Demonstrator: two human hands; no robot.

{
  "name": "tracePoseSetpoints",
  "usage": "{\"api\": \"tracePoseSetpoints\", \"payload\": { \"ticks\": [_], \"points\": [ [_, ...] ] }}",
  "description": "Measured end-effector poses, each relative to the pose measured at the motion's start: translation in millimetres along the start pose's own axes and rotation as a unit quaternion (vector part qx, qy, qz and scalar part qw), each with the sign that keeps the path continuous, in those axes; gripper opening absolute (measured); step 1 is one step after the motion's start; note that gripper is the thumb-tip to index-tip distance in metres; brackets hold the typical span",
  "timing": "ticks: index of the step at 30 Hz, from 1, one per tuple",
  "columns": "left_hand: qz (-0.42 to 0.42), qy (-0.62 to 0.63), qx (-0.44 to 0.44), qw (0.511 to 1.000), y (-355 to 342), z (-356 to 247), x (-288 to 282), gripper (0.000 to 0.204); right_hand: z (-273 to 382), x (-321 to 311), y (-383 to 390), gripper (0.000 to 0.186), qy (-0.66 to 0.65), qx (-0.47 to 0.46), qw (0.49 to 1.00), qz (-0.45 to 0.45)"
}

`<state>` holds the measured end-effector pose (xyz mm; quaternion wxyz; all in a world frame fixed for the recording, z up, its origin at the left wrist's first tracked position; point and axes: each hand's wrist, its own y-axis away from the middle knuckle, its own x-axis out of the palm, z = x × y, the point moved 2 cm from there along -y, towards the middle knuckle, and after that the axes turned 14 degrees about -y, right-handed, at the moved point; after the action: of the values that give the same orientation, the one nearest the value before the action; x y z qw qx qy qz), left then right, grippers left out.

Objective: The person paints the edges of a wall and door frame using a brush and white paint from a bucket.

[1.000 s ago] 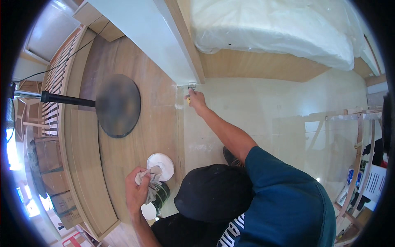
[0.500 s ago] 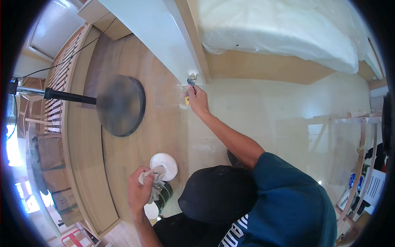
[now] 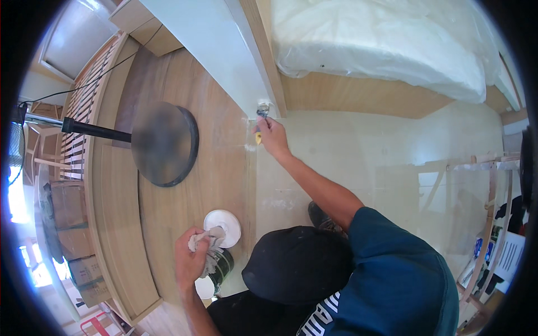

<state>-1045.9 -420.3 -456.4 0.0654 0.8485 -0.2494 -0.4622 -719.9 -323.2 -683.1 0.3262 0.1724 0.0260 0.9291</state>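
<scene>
My right hand (image 3: 272, 138) grips a putty knife (image 3: 263, 110) with a yellow-ended handle. Its metal head touches the foot of the white wall end (image 3: 246, 84), where a white smear shows. Farther left and nearer, my left hand (image 3: 191, 253) is closed around a crumpled greyish rag (image 3: 205, 243). Beside that hand is a round white lid (image 3: 232, 219) with white paste on it. Just below it stands a dark green can (image 3: 225, 265), partly hidden by the rag and hand.
A black round stand base (image 3: 192, 140) with a pole (image 3: 101, 131) is at the left. Wooden bed framing (image 3: 120, 235) and cardboard boxes (image 3: 70, 204) lie beyond it. A plastic-covered mattress (image 3: 381, 50) is at the upper right, a wooden rack (image 3: 487, 218) at the far right.
My right hand and the putty knife have shifted very slightly right and nearer in the view, still at the wall foot. More of a dark shoe shows. My left hand keeps the rag.
</scene>
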Motion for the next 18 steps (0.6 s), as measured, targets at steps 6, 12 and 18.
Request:
{"api": "tracePoseSetpoints", "payload": {
  "ticks": [6, 12, 18],
  "points": [
    [-0.006, -0.019, 0.002, 1.0, -1.3, -5.3, -0.4, 0.012, 23.3, 9.2, 52.3, 0.032, 0.015, -0.13, 0.99, 0.053],
    [-0.005, -0.037, -0.001, 0.999, -1.5, -10.2, -0.6, 0.012, -34.6, -12.1, 16.3, 0.037, 0.063, -0.001, 0.996, -0.056],
    [-0.009, -0.012, 0.003, 1.0, 0.4, -6.0, 0.4, 0.013, -67.4, -28.3, 26.0, 0.036, -0.008, 0.155, 0.988, -0.009]
  ]
}}
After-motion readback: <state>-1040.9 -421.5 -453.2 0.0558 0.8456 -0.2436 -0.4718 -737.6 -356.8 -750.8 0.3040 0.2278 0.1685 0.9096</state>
